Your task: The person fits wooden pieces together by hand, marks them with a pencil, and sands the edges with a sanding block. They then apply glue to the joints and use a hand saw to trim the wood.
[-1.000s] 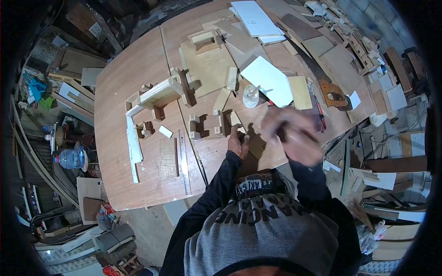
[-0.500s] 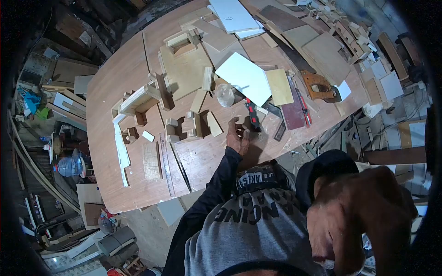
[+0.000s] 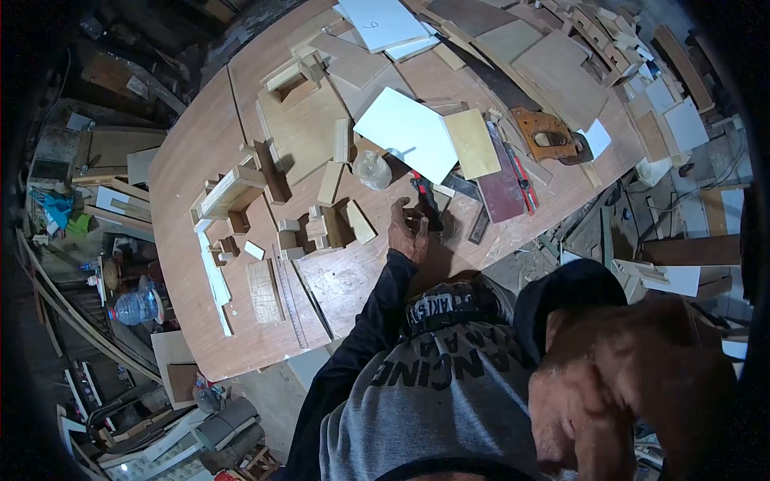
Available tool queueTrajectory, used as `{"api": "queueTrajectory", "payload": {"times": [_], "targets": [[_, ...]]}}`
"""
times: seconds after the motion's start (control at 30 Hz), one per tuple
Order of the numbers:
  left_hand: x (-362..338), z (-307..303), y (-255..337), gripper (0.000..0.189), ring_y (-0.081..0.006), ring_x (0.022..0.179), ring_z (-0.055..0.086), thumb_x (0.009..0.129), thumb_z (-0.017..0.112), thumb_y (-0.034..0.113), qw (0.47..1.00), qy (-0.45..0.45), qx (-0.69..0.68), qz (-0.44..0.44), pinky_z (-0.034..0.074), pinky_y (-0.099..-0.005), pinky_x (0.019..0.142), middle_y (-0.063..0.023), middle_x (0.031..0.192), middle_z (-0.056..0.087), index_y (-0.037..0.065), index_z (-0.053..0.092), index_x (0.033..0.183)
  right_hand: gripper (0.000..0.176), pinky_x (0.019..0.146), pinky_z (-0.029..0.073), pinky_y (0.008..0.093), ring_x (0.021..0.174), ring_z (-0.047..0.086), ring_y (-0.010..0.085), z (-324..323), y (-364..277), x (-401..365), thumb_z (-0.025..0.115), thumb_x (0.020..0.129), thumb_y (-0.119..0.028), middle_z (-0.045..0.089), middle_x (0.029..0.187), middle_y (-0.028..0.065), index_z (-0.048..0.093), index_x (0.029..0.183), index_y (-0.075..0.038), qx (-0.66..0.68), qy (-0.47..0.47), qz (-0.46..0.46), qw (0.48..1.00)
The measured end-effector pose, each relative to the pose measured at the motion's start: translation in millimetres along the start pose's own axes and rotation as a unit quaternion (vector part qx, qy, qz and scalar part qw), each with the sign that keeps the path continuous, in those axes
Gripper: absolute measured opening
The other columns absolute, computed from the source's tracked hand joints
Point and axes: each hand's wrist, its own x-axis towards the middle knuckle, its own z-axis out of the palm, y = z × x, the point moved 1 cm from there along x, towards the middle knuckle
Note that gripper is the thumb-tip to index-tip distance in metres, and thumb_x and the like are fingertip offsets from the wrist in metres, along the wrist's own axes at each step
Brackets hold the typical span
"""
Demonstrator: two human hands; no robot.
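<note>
My left hand (image 3: 410, 230) is at the near edge of the worktable (image 3: 353, 280), palm partly up, fingers loosely bent and apart with nothing in them. Right beside its fingertips lies a slim red-and-black hand tool (image 3: 426, 200). A small dark metal bar (image 3: 480, 226) lies to its right. On the other side stands a small assembly of wood blocks (image 3: 321, 227), with a clear plastic container (image 3: 372, 170) farther back. My right hand (image 3: 626, 385) is raised close to the camera at the lower right, fingers curled downward; I cannot tell what they hold.
A white panel (image 3: 405, 132), a thin tan board (image 3: 473, 143) and a wooden-handled saw (image 3: 545, 135) lie across the table. Larger wooden assemblies (image 3: 233, 192) stand at the left, near a ruler (image 3: 290, 301). Board offcuts (image 3: 618, 48) crowd the far right.
The view has shifted slightly, moving the table and its contents a little within it. My left hand's fingers have moved closer to the red-and-black tool. My right hand stays raised near the camera.
</note>
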Motion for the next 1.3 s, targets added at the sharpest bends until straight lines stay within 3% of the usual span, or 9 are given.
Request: {"api": "queueTrajectory", "payload": {"times": [0.2, 0.27, 0.37, 0.7, 0.97, 1.07, 1.17, 1.27, 1.3], "targets": [[9, 4, -7, 0.049, -0.0272, 0.074, 0.057, 0.075, 0.058, 0.005, 0.998, -0.032, 0.048, -0.016, 0.046, -0.0365, 0.066, -0.0163, 0.089, 0.056, 0.002, 0.037, 0.119, 0.018, 0.055, 0.046, 0.032, 0.063, 0.058, 0.0227, -12, -1, -3, 0.053, 0.083, -0.021, 0.059, 0.073, 0.0108, 0.055, 0.089, -0.004, -0.007, 0.006, -0.006, 1.0], [12, 5, -12, 0.055, -0.0318, 0.093, 0.05, 0.072, 0.063, 0.012, 0.963, -0.012, 0.238, 0.124, 0.042, -0.0424, 0.079, -0.0187, 0.104, 0.05, 0.004, 0.038, 0.12, 0.018, 0.055, 0.047, 0.0321, 0.064, 0.058, 0.0231, -16, -1, -4, 0.054, 0.083, -0.021, 0.059, 0.074, 0.0109, 0.056, 0.089, -0.005, -0.013, 0.015, -0.005, 1.0], [11, 11, -18, 0.063, -0.0345, 0.107, 0.039, 0.069, 0.067, 0.025, 0.918, -0.099, 0.376, 0.075, 0.035, -0.0463, 0.088, -0.0179, 0.115, 0.043, 0.006, 0.038, 0.122, 0.017, 0.056, 0.047, 0.0324, 0.064, 0.058, 0.0237, -23, -1, -6, 0.055, 0.082, -0.021, 0.059, 0.074, 0.0111, 0.056, 0.089, -0.005, -0.019, 0.019, -0.007, 1.0], [14, 16, 5, 0.076, -0.035, 0.116, 0.032, 0.067, 0.065, 0.053, 0.915, -0.085, 0.391, -0.043, 0.031, -0.0551, 0.087, -0.0149, 0.126, 0.035, 0.011, 0.038, 0.125, 0.015, 0.059, 0.047, 0.0332, 0.067, 0.06, 0.0258, -30, -3, -13, 0.058, 0.08, -0.019, 0.06, 0.075, 0.0117, 0.058, 0.088, -0.006, -0.037, 0.028, -0.006, 0.999], [11, 16, -3, 0.075, -0.033, 0.117, 0.031, 0.064, 0.068, 0.046, 0.908, -0.075, 0.409, -0.058, 0.029, -0.054, 0.088, -0.0125, 0.123, 0.035, 0.013, 0.039, 0.124, 0.014, 0.061, 0.047, 0.0338, 0.069, 0.06, 0.0275, -61, 32, -53, 0.06, 0.078, -0.018, 0.061, 0.075, 0.0123, 0.06, 0.087, -0.007, -0.077, 0.121, 0.017, 0.989], [10, 16, -3, 0.07, -0.0333, 0.12, 0.028, 0.064, 0.069, 0.039, 0.911, -0.046, 0.407, -0.054, 0.026, -0.0538, 0.09, -0.0122, 0.127, 0.033, 0.014, 0.041, 0.122, 0.014, 0.061, 0.047, 0.034, 0.069, 0.061, 0.0282, -94, 92, -108, 0.061, 0.077, -0.018, 0.062, 0.075, 0.0125, 0.061, 0.086, -0.007, -0.321, 0.377, 0.216, 0.841], [5, 16, -28, 0.069, -0.0343, 0.12, 0.028, 0.064, 0.068, 0.038, 0.906, -0.004, 0.424, -0.016, 0.025, -0.0543, 0.09, -0.0118, 0.128, 0.033, 0.014, 0.041, 0.122, 0.013, 0.062, 0.047, 0.0343, 0.07, 0.061, 0.0288, -120, 158, -170, 0.062, 0.077, -0.017, 0.062, 0.076, 0.0126, 0.061, 0.086, -0.008, -0.585, 0.316, 0.433, 0.608], [6, 9, -12, 0.069, -0.0347, 0.121, 0.028, 0.065, 0.068, 0.035, 0.934, -0.037, 0.351, -0.053, 0.025, -0.0548, 0.092, -0.0117, 0.128, 0.033, 0.014, 0.04, 0.124, 0.015, 0.067, 0.048, 0.0381, 0.079, 0.06, 0.0316, -124, 198, -219, 0.061, 0.074, -0.017, 0.062, 0.08, 0.0138, 0.061, 0.088, -0.01, -0.617, 0.275, 0.496, 0.545], [6, 8, -15, 0.068, -0.0346, 0.121, 0.028, 0.065, 0.068, 0.033, 0.935, -0.04, 0.347, -0.06, 0.025, -0.0551, 0.092, -0.0115, 0.129, 0.033, 0.013, 0.04, 0.125, 0.018, 0.069, 0.048, 0.0389, 0.083, 0.06, 0.0307, -127, 216, -242, 0.061, 0.074, -0.016, 0.062, 0.086, 0.014, 0.061, 0.091, -0.011, -0.664, 0.243, 0.536, 0.461]]}}
